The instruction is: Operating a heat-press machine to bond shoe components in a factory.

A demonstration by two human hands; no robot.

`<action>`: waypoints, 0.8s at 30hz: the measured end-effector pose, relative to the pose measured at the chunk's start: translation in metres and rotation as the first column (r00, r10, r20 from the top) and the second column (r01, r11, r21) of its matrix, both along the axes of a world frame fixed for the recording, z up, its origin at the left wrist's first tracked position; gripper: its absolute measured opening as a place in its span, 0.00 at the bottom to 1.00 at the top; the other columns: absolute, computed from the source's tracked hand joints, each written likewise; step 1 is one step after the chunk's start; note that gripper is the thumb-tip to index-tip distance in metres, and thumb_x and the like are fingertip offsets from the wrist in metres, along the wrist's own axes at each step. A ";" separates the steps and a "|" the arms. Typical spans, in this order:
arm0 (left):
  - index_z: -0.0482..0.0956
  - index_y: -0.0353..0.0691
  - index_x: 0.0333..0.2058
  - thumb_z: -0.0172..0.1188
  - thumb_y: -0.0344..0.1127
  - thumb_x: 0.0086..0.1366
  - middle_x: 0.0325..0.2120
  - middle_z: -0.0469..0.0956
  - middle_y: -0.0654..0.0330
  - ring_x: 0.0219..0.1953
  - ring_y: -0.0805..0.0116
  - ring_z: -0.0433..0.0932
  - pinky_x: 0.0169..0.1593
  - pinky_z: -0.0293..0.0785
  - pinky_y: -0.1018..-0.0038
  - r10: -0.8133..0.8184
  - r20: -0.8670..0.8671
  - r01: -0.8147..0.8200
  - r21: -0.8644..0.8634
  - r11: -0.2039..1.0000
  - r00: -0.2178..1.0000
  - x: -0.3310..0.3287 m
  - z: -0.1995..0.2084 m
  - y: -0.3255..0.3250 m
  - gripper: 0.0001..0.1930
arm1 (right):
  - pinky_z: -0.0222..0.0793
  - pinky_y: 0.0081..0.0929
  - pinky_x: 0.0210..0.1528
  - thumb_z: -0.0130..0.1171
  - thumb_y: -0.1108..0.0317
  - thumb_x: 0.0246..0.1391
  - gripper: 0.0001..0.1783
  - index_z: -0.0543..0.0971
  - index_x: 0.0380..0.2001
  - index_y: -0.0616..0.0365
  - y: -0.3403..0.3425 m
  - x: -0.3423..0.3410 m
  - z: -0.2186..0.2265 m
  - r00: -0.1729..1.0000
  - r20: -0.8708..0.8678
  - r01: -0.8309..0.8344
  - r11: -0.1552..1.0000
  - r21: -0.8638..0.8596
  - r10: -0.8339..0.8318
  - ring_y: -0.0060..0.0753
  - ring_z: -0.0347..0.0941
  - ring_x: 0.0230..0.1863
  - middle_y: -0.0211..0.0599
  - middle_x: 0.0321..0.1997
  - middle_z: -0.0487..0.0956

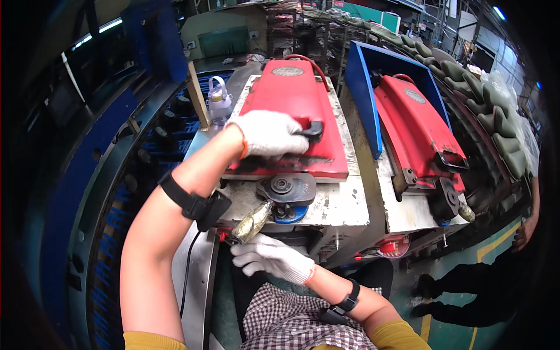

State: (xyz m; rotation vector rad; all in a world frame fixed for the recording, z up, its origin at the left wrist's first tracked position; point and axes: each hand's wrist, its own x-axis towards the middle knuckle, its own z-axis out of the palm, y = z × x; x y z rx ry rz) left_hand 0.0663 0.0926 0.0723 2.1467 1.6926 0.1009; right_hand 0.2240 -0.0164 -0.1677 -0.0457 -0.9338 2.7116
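Observation:
My left hand [271,133], in a white knit glove, is closed at the black handle [314,130] on the red cover [294,96] of the nearer machine. The fingertips are partly hidden. Below the cover's front edge sits a dark metal cam block [286,189] with a round bolt. A lever grip wrapped in yellowish tape [252,223] slants down from it to the left. Just under the grip's lower end is my right hand [271,258], also gloved, with fingers apart and pointing left. It holds nothing I can see.
To the right stands a second red-covered machine [417,128] with a blue guard [364,87]. A pale lilac bottle [219,100] stands at the left of the nearer machine. Grey-green curved pads [506,143] line the far right. Another person's hand [526,233] shows at the right edge.

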 end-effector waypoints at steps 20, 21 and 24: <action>0.86 0.42 0.43 0.58 0.59 0.67 0.38 0.85 0.45 0.46 0.45 0.84 0.51 0.76 0.58 0.050 -0.103 -0.026 0.225 0.974 0.993 0.011 -0.029 -0.010 0.25 | 0.73 0.34 0.50 0.60 0.52 0.70 0.34 0.70 0.70 0.61 0.033 0.190 0.068 0.772 0.041 0.602 0.750 0.274 -0.635 0.34 0.77 0.43 0.33 0.40 0.80; 0.86 0.43 0.42 0.58 0.59 0.67 0.38 0.85 0.45 0.46 0.45 0.84 0.51 0.76 0.58 0.071 -0.106 -0.045 0.230 0.972 0.992 0.014 -0.031 -0.008 0.25 | 0.79 0.29 0.48 0.56 0.55 0.73 0.28 0.72 0.70 0.57 0.042 0.217 0.076 0.620 0.024 0.562 0.465 0.684 -0.784 0.30 0.81 0.41 0.37 0.44 0.84; 0.86 0.43 0.42 0.59 0.59 0.67 0.38 0.86 0.46 0.46 0.45 0.84 0.51 0.76 0.58 0.095 -0.111 -0.063 0.263 0.963 0.989 0.021 -0.027 -0.014 0.24 | 0.77 0.26 0.50 0.59 0.78 0.65 0.16 0.82 0.55 0.60 0.075 0.292 0.094 0.049 -0.555 0.175 -0.539 0.824 -0.831 0.25 0.81 0.45 0.36 0.49 0.84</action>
